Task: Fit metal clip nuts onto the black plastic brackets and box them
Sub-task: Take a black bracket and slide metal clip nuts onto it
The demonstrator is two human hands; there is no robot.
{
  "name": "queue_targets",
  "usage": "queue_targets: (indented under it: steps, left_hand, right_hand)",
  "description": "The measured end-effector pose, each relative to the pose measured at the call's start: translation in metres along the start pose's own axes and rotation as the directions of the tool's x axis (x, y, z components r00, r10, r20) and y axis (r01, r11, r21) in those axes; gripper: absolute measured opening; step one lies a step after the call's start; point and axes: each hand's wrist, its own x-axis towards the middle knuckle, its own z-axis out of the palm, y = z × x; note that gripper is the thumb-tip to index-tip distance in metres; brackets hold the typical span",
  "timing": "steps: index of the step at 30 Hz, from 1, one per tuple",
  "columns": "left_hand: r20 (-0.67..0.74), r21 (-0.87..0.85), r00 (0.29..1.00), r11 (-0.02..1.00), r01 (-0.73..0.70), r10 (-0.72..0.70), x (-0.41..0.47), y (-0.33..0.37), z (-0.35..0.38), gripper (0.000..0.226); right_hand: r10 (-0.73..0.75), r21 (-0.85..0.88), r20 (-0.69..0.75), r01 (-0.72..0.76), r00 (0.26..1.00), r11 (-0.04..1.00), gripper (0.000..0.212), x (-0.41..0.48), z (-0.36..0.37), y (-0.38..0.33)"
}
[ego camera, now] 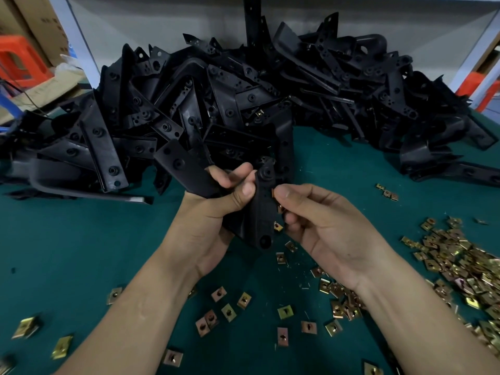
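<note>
My left hand (pixel 216 209) grips a black plastic bracket (pixel 261 209) above the green table, thumb pressed on its upright arm. My right hand (pixel 322 223) pinches a brass-coloured clip nut (pixel 273 192) against the right edge of that arm; more clip nuts (pixel 280 209) show between its curled fingers. A big heap of black brackets (pixel 230 104) lies across the back of the table. Loose clip nuts (pixel 460 269) are piled at the right, and scattered clip nuts (pixel 228 311) lie in front.
The green table (pixel 81 253) runs to a grey back panel (pixel 162 20). Cardboard boxes (pixel 38 20) and an orange stool (pixel 19 60) stand at the far left; another orange stool (pixel 484 90) is at the far right.
</note>
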Motion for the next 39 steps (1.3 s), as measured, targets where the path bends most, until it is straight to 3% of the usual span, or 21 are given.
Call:
queue_targets:
  steps: [21,26,34,39]
  left_hand:
    - [-0.029,0.142,0.985,0.976,-0.166,0.172,-0.003,0.001,0.004,0.041]
    - [-0.055,0.007,0.994,0.996,-0.089,0.089,0.0,0.003,-0.001,0.042]
    - [-0.02,-0.111,0.998,0.992,0.057,-0.059,0.001,0.008,-0.006,0.038]
    - [-0.046,-0.142,0.993,0.985,0.103,-0.11,0.001,0.009,-0.001,0.043]
  right_hand:
    - [0.043,-0.099,0.082,-0.034,0.996,0.995,0.039,0.001,-0.008,0.002]
    - [0.007,-0.092,0.172,0.009,0.985,0.996,0.045,0.001,-0.007,0.0]
    - [-0.067,-0.055,0.087,0.072,0.994,0.996,0.023,0.004,-0.009,0.002]
    - [-0.063,-0.095,0.082,0.071,0.995,0.993,0.027,0.003,-0.008,0.002]
